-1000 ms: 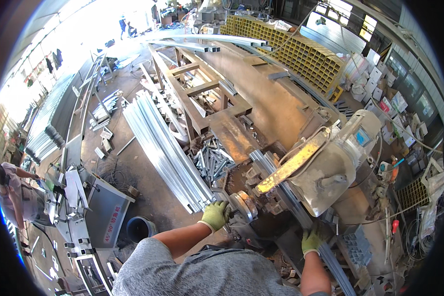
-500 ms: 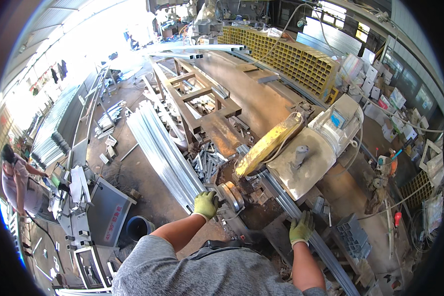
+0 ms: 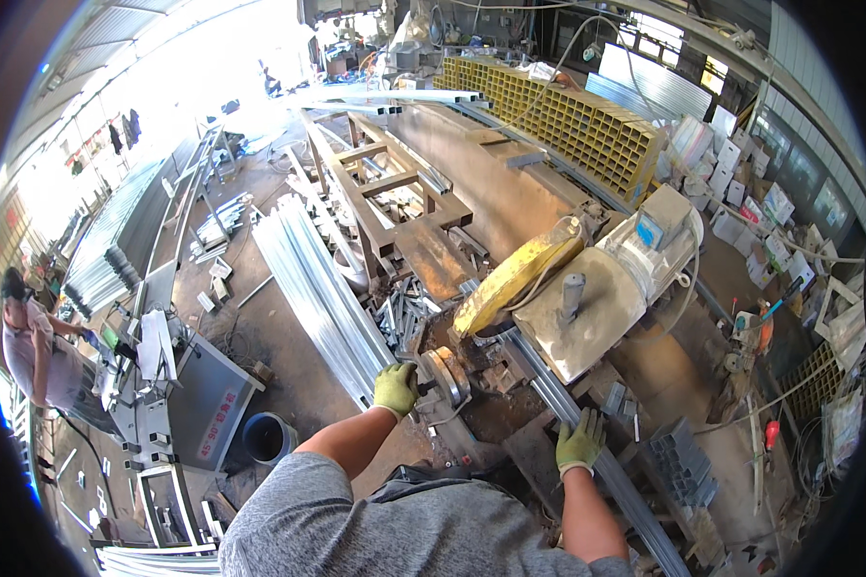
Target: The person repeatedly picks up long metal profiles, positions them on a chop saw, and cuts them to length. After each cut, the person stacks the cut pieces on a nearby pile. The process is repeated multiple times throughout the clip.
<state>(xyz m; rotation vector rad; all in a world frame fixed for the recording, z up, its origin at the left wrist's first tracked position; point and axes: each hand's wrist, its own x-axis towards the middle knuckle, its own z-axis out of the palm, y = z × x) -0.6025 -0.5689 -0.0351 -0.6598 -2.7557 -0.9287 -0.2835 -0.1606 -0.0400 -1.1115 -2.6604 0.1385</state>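
Note:
My left hand [image 3: 395,388], in a yellow-green glove, is closed beside a round metal handwheel [image 3: 446,375], its fingers curled around what looks like the wheel's crank handle, mostly hidden by the glove. To the right, my gloved right hand [image 3: 580,439] lies flat, fingers stretched out, on a bundle of silvery metal tubes [image 3: 635,500]. These tubes run forward under a cut-off saw with a yellow blade guard [image 3: 520,274] and a dusty, pale motor housing [image 3: 577,332]. Where the blade meets the tubes is hidden by the guard.
Long silver tubes [image 3: 313,298] lie on the left, near a blue bucket [image 3: 267,438]. Short offcuts [image 3: 399,313] are heaped beyond the handwheel. A rusty steel frame [image 3: 385,183] and yellow stacked tubes [image 3: 558,120] stand ahead. A co-worker [image 3: 43,346] works at a machine far left.
The saw head with its yellow guard has tipped slightly up and left. My hands keep their places on the handwheel and tubes. The view has shifted a little.

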